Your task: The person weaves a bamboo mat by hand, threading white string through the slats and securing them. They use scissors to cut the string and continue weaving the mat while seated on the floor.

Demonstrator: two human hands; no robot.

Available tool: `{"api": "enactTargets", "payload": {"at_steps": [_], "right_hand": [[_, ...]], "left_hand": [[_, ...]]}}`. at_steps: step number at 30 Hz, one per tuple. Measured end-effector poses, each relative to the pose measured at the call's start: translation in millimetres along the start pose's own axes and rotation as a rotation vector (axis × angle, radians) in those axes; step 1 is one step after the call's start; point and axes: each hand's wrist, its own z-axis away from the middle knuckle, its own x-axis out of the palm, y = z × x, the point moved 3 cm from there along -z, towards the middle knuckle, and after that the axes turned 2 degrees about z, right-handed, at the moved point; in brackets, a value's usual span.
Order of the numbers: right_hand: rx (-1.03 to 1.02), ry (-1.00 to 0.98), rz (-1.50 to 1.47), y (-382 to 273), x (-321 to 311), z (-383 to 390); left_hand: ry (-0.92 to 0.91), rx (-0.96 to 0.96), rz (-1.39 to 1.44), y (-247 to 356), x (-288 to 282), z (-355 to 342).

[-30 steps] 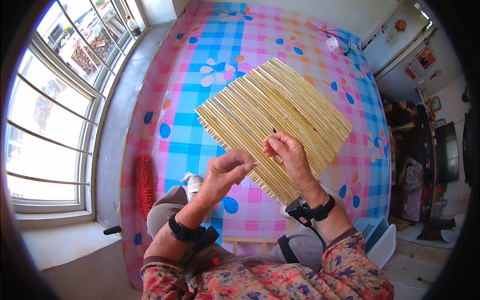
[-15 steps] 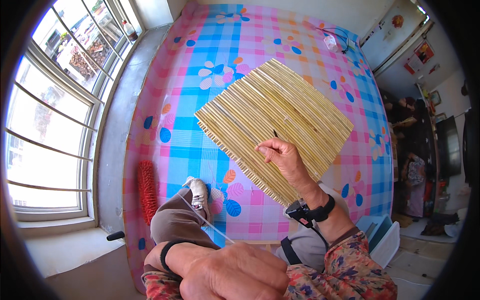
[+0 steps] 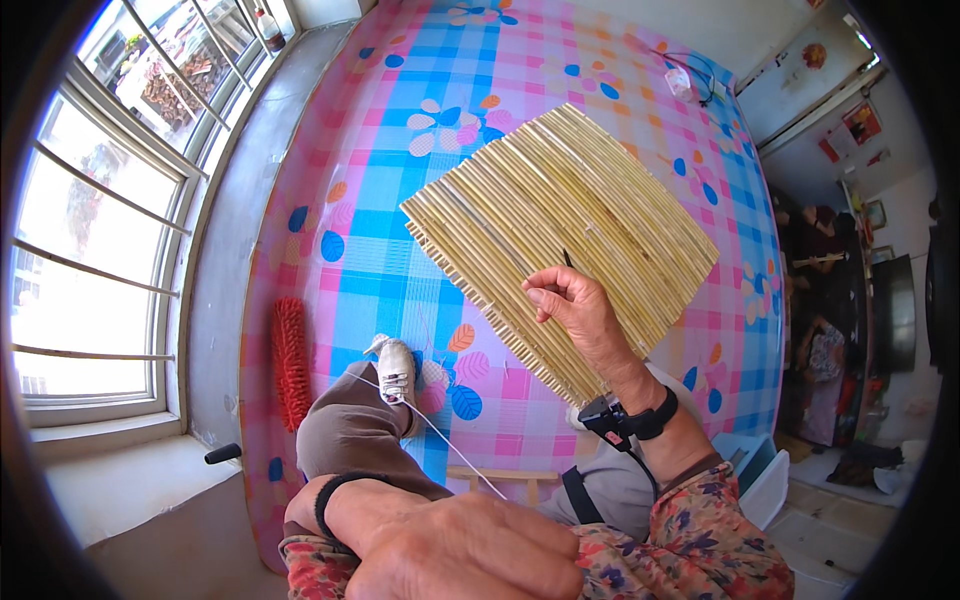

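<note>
A stiff mat of thin yellow reeds (image 3: 560,210) stretches out in front of me, its row of cut ends along the near-left edge. Over its near part is my right hand (image 3: 568,305), thumb and finger pinched on a thin dark-tipped tool (image 3: 567,258); most of the tool is hidden. Close to me at the lower edge, my left hand (image 3: 470,550) is curled closed, knuckles up. A white cord (image 3: 445,440) runs from by my shoe (image 3: 396,372) to behind this hand. The fingertips gripping it are out of sight.
A plaid, flowered sheet (image 3: 370,200) lies beneath the mat. Left are a red bristly brush (image 3: 290,365), a black handle (image 3: 223,454) and a barred window (image 3: 100,260). Blue and white bins (image 3: 765,480) stand at right. A wooden bar (image 3: 500,475) lies before my legs.
The view has shifted a little, so the mat and right hand appear slightly farther right. The white cord's visible end by my left hand has moved right, and the cord hangs slightly bowed.
</note>
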Motion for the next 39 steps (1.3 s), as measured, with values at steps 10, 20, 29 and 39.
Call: {"api": "enactTargets", "payload": {"at_steps": [10,20,29,39], "right_hand": [[-0.005,-0.018,0.063,2.8,3.7,-0.1],[-0.023,-0.012,0.067,2.2,0.7,1.2],[-0.010,0.008,0.038,-0.3,-2.1,4.8],[-0.035,0.023,0.049,2.1,-5.0,3.5]], "left_hand": [[0.048,0.022,-0.049,5.8,6.5,2.5],[0.074,0.027,-0.041,2.2,7.7,3.6],[0.058,0.039,-0.045,1.5,8.1,3.9],[0.003,0.071,-0.057,0.8,3.6,5.5]]}}
